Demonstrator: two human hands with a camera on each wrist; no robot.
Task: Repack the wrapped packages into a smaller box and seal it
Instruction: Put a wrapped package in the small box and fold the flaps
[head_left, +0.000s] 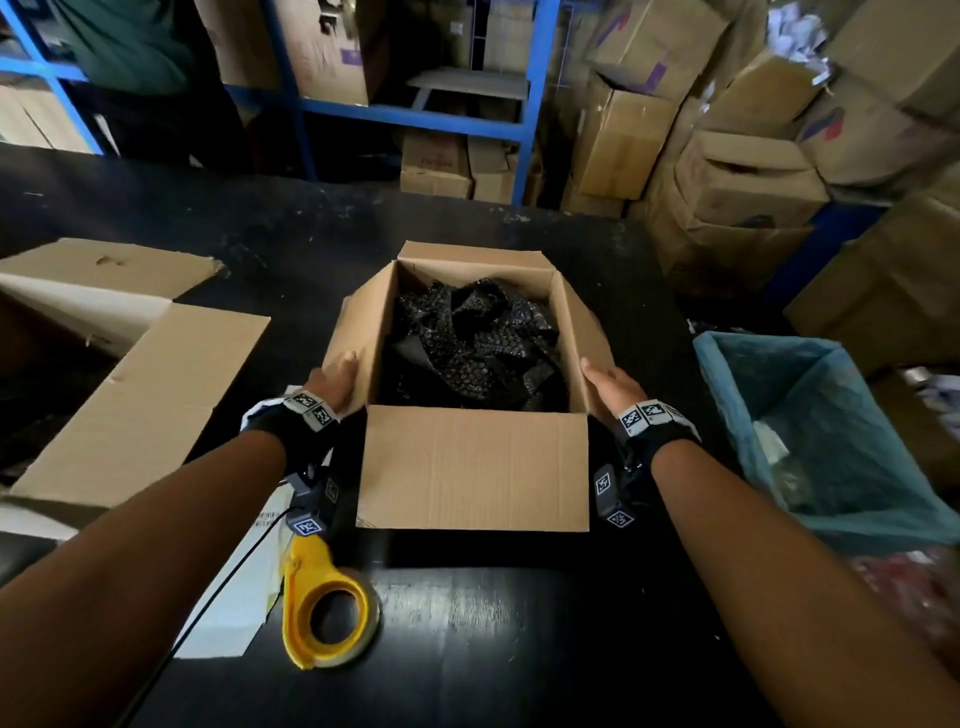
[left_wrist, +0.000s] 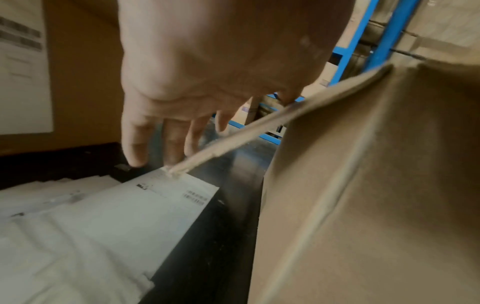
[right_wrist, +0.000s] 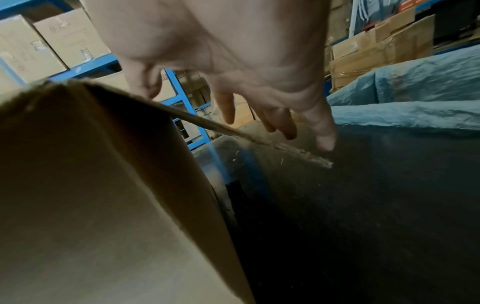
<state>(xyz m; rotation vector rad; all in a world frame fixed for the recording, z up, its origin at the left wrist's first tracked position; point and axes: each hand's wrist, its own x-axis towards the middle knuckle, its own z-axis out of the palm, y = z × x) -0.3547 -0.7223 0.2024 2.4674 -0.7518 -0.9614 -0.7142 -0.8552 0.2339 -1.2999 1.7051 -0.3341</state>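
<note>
A small open cardboard box stands mid-table with black bubble-wrapped packages lying inside it. All of its flaps stand up or outward. My left hand touches the left side flap; in the left wrist view the hand has straight fingers on the flap's outer face and the thumb over its edge beside the box wall. My right hand mirrors this on the right flap. The right wrist view shows that hand with extended fingers outside the flap of the box.
A yellow tape dispenser lies by my left forearm on white papers. A larger open box sits at the left. A blue-lined bin stands at the right. Blue shelving and stacked cartons are behind the black table.
</note>
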